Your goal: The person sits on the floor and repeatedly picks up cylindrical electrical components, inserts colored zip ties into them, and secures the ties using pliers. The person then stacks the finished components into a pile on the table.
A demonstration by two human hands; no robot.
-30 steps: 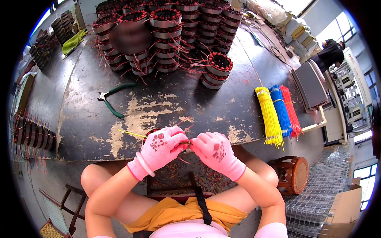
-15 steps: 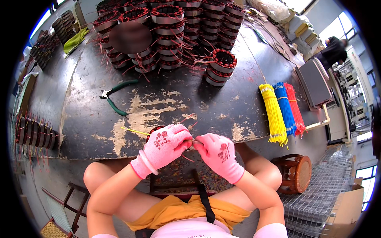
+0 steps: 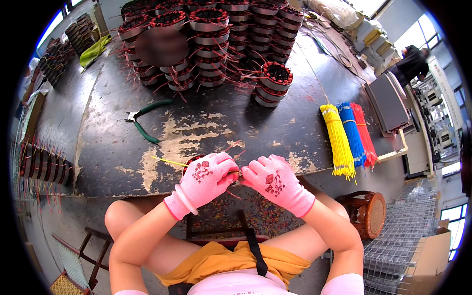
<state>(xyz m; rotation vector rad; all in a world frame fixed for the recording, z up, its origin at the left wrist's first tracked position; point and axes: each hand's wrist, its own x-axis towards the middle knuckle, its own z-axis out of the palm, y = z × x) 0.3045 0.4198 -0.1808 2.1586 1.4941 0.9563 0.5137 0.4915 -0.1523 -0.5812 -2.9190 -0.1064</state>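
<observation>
My left hand (image 3: 207, 176), in a pink glove, is closed in a pinch at the table's front edge. Close beside it, my right hand (image 3: 273, 183), gloved the same way, pinches too. A thin wire (image 3: 240, 172) spans the small gap between the fingertips of both hands. From behind the left hand a yellow wire (image 3: 169, 161) sticks out to the left over the table. Mostly hidden under that hand is a wound stator (image 3: 192, 160) with red windings. A thin reddish lead (image 3: 235, 145) rises past the fingers.
Green-handled cutters (image 3: 147, 117) lie spread on the worn dark table (image 3: 113, 142). Tall stacks of stators (image 3: 209, 46) fill the back, with a shorter stack (image 3: 273, 83) nearer. Bundles of yellow (image 3: 337, 140), blue (image 3: 352, 132) and red wires (image 3: 365, 135) lie at right. A person (image 3: 413, 64) stands far right.
My right hand has turned, its back now facing up more, and its wrist and forearm have shifted right and down. The left hand stays nearly in place, still pinching.
</observation>
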